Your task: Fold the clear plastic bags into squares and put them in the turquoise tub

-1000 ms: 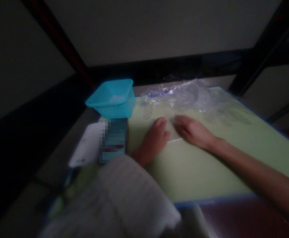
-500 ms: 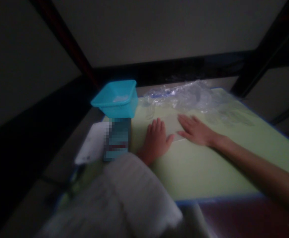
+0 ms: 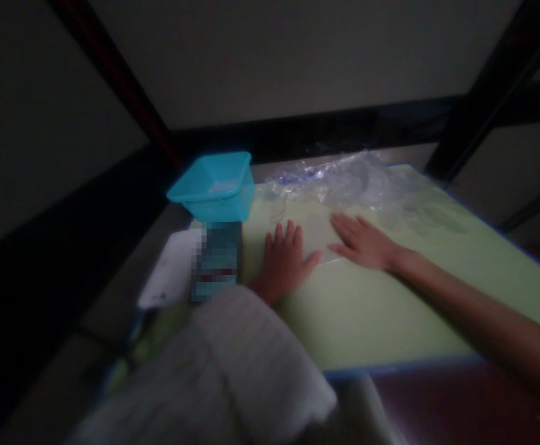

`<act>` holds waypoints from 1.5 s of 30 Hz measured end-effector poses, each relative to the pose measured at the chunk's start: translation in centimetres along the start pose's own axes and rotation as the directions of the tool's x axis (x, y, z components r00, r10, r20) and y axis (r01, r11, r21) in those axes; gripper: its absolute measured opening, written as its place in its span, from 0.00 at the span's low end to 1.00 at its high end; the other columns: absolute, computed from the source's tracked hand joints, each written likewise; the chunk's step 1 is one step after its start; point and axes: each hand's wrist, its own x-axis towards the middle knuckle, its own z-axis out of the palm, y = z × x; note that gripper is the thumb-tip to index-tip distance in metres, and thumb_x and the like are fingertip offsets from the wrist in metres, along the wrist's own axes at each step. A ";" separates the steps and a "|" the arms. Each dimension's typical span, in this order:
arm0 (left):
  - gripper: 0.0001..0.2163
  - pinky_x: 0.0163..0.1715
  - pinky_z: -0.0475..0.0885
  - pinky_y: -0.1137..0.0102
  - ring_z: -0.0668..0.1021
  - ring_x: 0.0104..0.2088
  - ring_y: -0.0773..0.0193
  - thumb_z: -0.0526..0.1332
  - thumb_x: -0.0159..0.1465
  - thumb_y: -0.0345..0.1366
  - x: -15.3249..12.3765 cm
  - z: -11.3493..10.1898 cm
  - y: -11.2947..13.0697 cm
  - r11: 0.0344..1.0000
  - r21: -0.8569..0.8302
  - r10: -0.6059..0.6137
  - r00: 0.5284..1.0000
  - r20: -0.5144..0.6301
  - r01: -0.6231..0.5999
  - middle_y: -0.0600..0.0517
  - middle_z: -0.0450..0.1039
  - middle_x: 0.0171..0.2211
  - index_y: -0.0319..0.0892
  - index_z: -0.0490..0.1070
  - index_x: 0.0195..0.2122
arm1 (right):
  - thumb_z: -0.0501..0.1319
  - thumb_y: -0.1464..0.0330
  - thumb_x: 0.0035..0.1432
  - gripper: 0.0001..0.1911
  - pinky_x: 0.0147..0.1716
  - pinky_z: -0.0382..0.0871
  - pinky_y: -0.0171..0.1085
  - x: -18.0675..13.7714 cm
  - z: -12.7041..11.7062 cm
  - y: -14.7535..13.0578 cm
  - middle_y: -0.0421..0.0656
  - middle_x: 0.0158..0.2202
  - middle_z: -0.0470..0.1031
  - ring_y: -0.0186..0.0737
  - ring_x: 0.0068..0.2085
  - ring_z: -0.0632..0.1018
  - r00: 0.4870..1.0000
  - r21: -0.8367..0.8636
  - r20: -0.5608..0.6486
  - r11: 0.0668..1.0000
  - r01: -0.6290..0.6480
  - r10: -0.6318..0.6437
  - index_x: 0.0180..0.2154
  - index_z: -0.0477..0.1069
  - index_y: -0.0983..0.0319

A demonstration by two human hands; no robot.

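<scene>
My left hand [image 3: 286, 259] lies palm down, fingers spread, at the left edge of a thin clear plastic sheet or bag [image 3: 318, 238] on the table. On the sheet's right side rests my right hand [image 3: 362, 242], also flat with the thumb apart from the fingers. Neither hand grips anything. The sheet is nearly see-through, and its exact kind is hard to make out. Behind both hands, a crumpled heap of clear plastic [image 3: 362, 179] spreads along the table's far side.
A turquoise plastic basket [image 3: 218, 194] stands at the back left, with something pale inside. In front of it lies a pixelated dark flat object [image 3: 218, 259], beside a white flat item [image 3: 170, 269]. The yellow-green table [image 3: 390, 321] has a blue edge.
The fingers of my left hand have spread a little wider, and the hand has shifted slightly left. My right hand stays almost in place on the sheet.
</scene>
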 end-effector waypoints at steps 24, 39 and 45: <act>0.26 0.63 0.47 0.53 0.51 0.67 0.54 0.51 0.67 0.44 -1.1 -1.2 -0.9 0.928 -0.216 0.293 0.952 -0.086 -0.305 0.41 0.49 0.66 0.35 0.54 0.62 | 0.46 0.63 0.65 0.23 0.55 0.63 0.51 -1.1 -3.2 2.3 0.52 0.55 0.70 0.49 0.56 0.71 0.976 0.270 -0.206 0.954 0.128 -0.072 0.55 0.66 0.66; 0.30 0.64 0.48 0.61 0.51 0.67 0.58 0.52 0.65 0.51 -1.5 -1.8 1.1 0.705 -0.295 0.661 0.748 -0.057 -0.645 0.45 0.48 0.66 0.39 0.51 0.64 | 0.45 0.66 0.64 0.23 0.59 0.51 0.59 0.0 -1.4 2.9 0.51 0.58 0.67 0.50 0.58 0.68 0.991 0.165 -0.129 0.985 0.053 -0.032 0.59 0.60 0.63; 0.32 0.65 0.46 0.60 0.48 0.67 0.58 0.53 0.65 0.51 -2.6 -2.1 0.4 0.628 -0.319 0.733 0.678 -0.065 -0.710 0.45 0.46 0.67 0.39 0.49 0.65 | 0.45 0.69 0.62 0.23 0.59 0.55 0.54 -0.6 -2.3 2.6 0.53 0.55 0.70 0.48 0.55 0.71 0.977 0.130 -0.208 0.989 0.071 -0.042 0.57 0.62 0.68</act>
